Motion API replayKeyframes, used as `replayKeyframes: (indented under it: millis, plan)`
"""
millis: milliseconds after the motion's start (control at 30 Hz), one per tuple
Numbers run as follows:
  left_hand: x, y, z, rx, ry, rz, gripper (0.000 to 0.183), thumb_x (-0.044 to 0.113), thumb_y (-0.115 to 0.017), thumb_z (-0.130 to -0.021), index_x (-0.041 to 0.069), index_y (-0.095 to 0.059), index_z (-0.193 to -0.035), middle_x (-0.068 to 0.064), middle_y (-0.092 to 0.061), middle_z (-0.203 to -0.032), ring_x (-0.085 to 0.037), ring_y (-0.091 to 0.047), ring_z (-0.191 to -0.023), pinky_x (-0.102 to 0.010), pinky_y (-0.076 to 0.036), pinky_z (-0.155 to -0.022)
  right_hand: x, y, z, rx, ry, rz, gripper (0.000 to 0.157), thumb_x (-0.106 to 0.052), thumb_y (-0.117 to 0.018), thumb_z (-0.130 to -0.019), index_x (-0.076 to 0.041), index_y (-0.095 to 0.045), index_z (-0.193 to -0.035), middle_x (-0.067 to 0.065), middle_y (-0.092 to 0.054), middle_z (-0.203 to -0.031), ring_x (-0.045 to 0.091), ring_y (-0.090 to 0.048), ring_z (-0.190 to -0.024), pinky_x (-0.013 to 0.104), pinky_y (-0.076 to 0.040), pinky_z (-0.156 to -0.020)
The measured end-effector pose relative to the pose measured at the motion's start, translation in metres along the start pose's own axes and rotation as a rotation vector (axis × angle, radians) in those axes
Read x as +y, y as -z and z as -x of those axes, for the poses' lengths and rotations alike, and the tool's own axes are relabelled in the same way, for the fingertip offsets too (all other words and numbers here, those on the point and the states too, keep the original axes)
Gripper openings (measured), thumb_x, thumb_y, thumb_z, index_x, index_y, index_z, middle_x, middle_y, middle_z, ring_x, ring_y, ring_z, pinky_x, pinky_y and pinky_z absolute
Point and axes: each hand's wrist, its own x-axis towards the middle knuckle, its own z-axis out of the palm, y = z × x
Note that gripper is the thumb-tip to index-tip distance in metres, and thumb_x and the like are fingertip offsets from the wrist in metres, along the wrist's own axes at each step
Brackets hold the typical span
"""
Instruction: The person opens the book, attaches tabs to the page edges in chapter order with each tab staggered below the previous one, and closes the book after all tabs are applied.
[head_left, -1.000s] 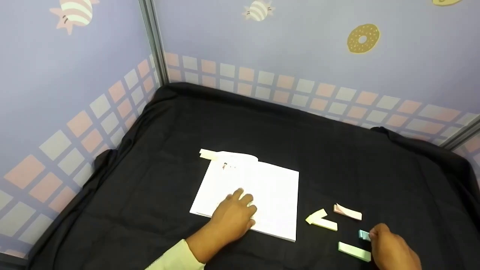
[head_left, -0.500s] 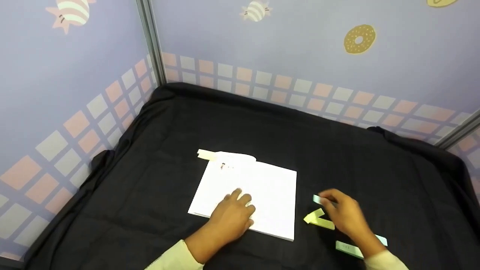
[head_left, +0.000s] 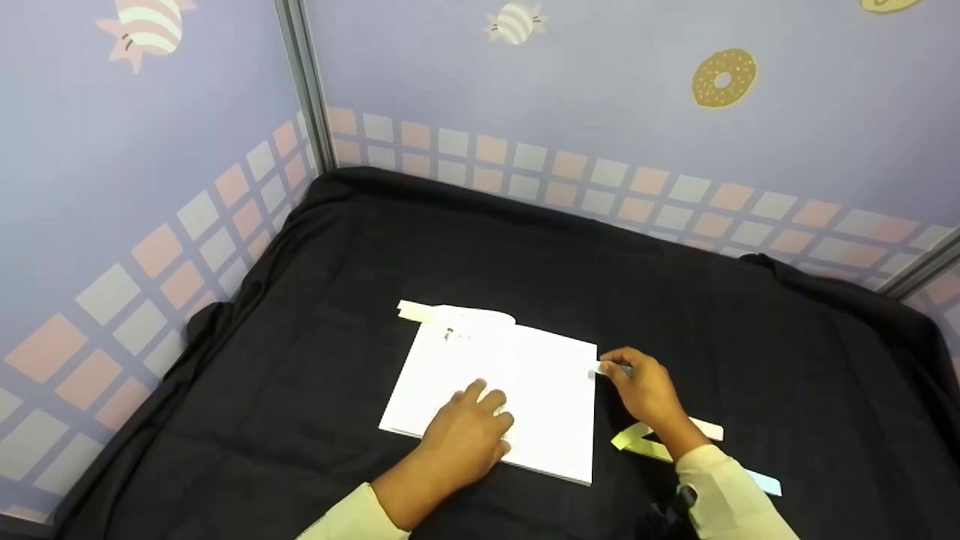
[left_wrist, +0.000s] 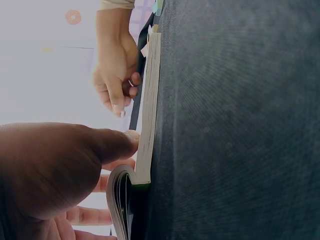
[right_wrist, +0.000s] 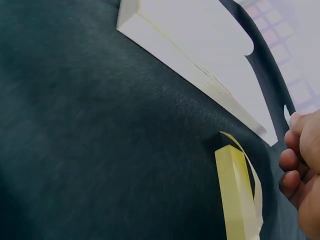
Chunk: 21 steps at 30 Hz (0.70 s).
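In the head view, the book (head_left: 551, 397) lies spread on the black-draped table (head_left: 480, 240), lower centre of the frame. The left hand (head_left: 466, 433) rests on its pages, fingers apart and clasping nothing; if that pressure eased, the leaves could spring up and shift the book's right edge. The right hand (head_left: 641, 384) has its grip clamped, thumb against finger, on a pale strip (head_left: 597, 367) at that edge; whether strip and page touch I cannot tell, and a small twist could leave it crooked. The right sleeve (head_left: 724, 484) overlaps a blue strip (head_left: 766, 483) at lower right and might drag it. In the left wrist view, bowed leaves (left_wrist: 119, 180) curve at bottom centre-left, so a slipping thumb might let them flip over. In the right wrist view, the pale strip's tip bends beside the fingertips at far right and may double over; lower right, the yellow pad (right_wrist: 232, 190) has a loose top strip (right_wrist: 258, 200) that could catch a passing wrist.
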Motion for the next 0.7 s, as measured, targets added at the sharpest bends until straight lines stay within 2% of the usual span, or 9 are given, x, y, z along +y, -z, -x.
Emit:
replayKeyframes:
  millis: [100, 300, 700]
  plan:
    - [-0.001, 0.000, 0.000, -0.007, -0.002, 0.004, 0.026, 0.040, -0.071, -0.078, 0.017, -0.067, -0.091, -0.002, -0.056, -0.111, -0.033, -0.049, -0.113, -0.047, -0.050, -0.080, 0.000, -0.007, -0.005, -0.007, -0.029, 0.014, 0.019, -0.032, -0.061, -0.090, -0.019, -0.067, -0.102, 0.000, -0.066, -0.101, 0.021, -0.059, -0.093, 0.042, -0.045, -0.082]
    - [-0.002, 0.001, 0.000, -0.007, -0.007, 0.002, 0.026, 0.040, -0.071, -0.078, 0.018, -0.067, -0.091, -0.003, -0.056, -0.111, -0.033, -0.049, -0.113, -0.047, -0.050, -0.080, -0.002, -0.016, -0.008, -0.006, -0.042, 0.043, 0.012, -0.029, -0.064, -0.089, -0.019, -0.065, -0.096, 0.002, -0.066, -0.102, 0.022, -0.059, -0.100, 0.043, -0.045, -0.085]
    - [-0.001, 0.000, 0.000, -0.014, 0.007, 0.009, 0.025, 0.040, -0.071, -0.078, 0.018, -0.067, -0.091, -0.002, -0.056, -0.111, -0.032, -0.049, -0.113, -0.047, -0.050, -0.081, -0.003, -0.018, -0.010, -0.042, -0.097, 0.066, 0.013, -0.030, -0.058, -0.092, -0.018, -0.062, -0.096, 0.004, -0.063, -0.107, 0.021, -0.057, -0.098, 0.041, -0.045, -0.081]
